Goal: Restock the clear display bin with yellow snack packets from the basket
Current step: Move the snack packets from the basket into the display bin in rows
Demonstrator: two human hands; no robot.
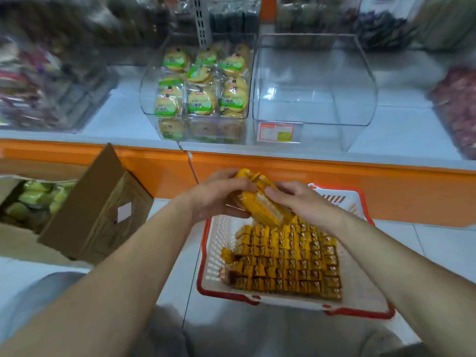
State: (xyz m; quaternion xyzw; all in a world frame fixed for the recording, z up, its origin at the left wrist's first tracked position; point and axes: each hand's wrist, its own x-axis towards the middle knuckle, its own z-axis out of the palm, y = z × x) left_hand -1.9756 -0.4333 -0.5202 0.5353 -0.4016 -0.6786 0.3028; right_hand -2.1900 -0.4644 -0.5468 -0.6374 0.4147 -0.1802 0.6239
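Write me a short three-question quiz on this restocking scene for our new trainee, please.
1. True or false: the clear display bin with the orange price label holds no packets yet.
2. What do the left hand and right hand hold together above the basket? A) a green packet B) a bundle of yellow snack packets C) a cardboard flap
3. In a few words: what fills the neighbouring bin to the left of the empty one?

Key: 1 true; 2 B; 3 round snacks in green-labelled packets.
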